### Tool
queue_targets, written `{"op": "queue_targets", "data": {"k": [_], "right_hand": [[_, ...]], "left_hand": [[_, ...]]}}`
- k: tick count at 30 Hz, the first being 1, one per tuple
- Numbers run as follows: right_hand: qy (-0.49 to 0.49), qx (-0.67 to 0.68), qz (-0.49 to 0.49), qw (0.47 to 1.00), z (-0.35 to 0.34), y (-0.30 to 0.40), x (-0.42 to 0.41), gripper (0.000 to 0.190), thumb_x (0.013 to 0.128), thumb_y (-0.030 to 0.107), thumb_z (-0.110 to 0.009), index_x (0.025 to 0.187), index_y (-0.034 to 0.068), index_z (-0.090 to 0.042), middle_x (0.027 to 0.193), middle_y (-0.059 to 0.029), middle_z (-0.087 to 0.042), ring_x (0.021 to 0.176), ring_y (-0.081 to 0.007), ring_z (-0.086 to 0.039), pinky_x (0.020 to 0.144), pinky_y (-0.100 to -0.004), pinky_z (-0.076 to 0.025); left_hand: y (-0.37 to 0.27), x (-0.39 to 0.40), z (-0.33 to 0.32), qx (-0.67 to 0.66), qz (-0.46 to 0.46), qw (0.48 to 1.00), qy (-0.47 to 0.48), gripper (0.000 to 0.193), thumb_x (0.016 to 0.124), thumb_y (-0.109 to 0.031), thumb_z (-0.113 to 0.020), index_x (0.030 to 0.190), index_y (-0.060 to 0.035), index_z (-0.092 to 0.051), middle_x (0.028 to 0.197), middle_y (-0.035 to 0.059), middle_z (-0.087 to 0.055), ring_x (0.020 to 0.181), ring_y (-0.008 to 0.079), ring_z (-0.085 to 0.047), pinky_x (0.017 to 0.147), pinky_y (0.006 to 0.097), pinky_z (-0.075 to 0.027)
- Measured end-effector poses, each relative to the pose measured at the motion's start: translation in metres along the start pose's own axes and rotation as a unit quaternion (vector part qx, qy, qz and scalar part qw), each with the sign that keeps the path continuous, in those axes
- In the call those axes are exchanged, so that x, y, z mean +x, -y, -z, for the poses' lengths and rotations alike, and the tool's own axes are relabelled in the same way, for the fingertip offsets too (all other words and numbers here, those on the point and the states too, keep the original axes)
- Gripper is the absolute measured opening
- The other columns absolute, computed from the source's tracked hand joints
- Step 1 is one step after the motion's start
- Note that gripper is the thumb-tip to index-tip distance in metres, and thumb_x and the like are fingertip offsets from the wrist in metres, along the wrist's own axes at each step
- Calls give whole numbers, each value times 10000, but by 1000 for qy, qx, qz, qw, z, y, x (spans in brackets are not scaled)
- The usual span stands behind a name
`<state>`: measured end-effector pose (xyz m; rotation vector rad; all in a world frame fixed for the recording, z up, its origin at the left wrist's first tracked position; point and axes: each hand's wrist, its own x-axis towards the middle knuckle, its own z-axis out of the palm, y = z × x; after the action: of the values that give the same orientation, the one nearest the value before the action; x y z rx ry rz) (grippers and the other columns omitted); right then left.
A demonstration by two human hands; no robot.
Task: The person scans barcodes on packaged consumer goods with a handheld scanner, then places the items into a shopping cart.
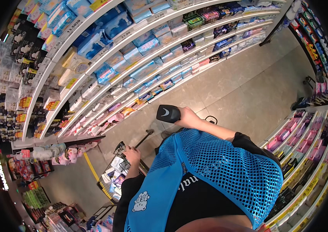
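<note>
A black handheld barcode scanner (168, 113) is in my right hand (190, 117), its wide head pointing toward the tall shelving on the left. Part of a dark cable loop (211, 119) shows beyond my right wrist. At the lower left, my left hand (132, 157) grips the upper edge of a black wire shopping cart (103, 187), fingers curled over it. Inside the cart lie several loose packs (117, 177), mostly white with some purple. My blue mesh vest (210, 159), worn over a black shirt, covers much of the foreground.
Long white shelves (140, 65) full of blue, white and dark packs run along the left, with price strips. Lower shelves (300, 139) with pink boxes stand at right. Hanging packs (68, 155) project from a shelf end. Tiled floor (224, 84) lies between the shelves.
</note>
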<state>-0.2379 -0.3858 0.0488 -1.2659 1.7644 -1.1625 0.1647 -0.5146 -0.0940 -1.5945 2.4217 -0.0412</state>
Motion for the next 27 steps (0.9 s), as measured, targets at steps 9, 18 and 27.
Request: {"op": "queue_targets", "data": {"k": [9, 18, 27], "right_hand": [[3, 35, -3, 999, 44, -48, -26, 381, 668, 154, -753, 1000, -7, -660, 912, -241, -681, 898, -427, -644, 764, -456, -533], [-95, 61, -144, 983, 88, -78, -49, 429, 682, 218, -781, 1038, 3, -675, 952, -239, -697, 927, -398, -673, 815, -438, -545], [-178, 33, -188, 965, 120, -95, -49, 449, 681, 157, -766, 1081, -19, -660, 953, -233, -702, 935, -391, -678, 823, -419, -542]], "left_hand": [[-40, -16, 3, 20, 17, 996, 86, 356, 783, -339, -643, 1014, -80, -721, 1297, 95, -478, 1152, 447, -436, 930, 455, -479], [-63, -15, 5, 27, -80, 971, 225, 616, 812, -512, -582, 1153, -2, -637, 1226, 180, -578, 1269, 293, -445, 972, 674, -281], [-118, 36, 34, 0, -7, 877, 480, 635, 783, -530, -622, 1069, 32, -693, 1175, 229, -663, 1146, 374, -609, 976, 575, -407]]}}
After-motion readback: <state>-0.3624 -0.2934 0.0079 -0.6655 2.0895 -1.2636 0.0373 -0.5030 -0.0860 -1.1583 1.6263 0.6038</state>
